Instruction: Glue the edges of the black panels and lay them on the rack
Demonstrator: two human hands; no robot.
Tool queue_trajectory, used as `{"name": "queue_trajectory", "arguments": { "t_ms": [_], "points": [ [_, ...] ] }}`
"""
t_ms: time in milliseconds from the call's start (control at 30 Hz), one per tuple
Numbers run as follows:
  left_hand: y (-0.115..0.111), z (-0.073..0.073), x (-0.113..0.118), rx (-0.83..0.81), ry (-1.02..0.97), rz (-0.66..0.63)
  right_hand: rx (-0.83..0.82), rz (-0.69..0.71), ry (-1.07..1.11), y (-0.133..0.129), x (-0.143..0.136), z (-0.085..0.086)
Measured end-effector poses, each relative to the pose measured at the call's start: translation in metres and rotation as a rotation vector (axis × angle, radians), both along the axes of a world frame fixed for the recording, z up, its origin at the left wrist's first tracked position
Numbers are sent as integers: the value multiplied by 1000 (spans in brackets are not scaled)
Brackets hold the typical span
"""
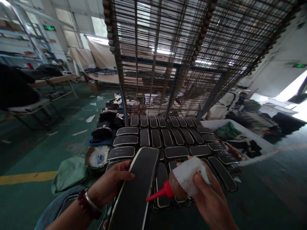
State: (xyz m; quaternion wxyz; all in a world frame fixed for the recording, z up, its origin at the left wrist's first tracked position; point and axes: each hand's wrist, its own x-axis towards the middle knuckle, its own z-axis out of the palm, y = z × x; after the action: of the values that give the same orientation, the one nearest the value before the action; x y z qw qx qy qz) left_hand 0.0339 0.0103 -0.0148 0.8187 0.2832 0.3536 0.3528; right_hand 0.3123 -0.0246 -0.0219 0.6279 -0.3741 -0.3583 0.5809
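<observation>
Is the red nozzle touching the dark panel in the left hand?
Cannot tell: in the head view, the red nozzle overlaps the edge of the dark panel, with neither contact nor gap plain.

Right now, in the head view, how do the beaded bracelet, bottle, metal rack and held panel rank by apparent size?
Largest to smallest:
Metal rack
Held panel
Bottle
Beaded bracelet

The left forearm (74,212) slants inward to the left grip (117,176), which pinches with its thumb extended. The right grip (209,191) is curled round, thumb laid forward opposite the partly hidden fingers.
</observation>
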Motion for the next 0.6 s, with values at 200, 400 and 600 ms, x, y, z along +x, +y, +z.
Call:
{"name": "queue_trajectory", "arguments": {
  "t_ms": [200,400,600],
  "points": [
    [0,-2,-5,-43,44,82,23,55,6,-9,-3,2],
    [1,-2,-9,-51,81,151,51,105,-25,-19,-7,8],
    [-2,-1,-13,-74,133,220,68,73,-85,-27,-11,8]
  ]
}}
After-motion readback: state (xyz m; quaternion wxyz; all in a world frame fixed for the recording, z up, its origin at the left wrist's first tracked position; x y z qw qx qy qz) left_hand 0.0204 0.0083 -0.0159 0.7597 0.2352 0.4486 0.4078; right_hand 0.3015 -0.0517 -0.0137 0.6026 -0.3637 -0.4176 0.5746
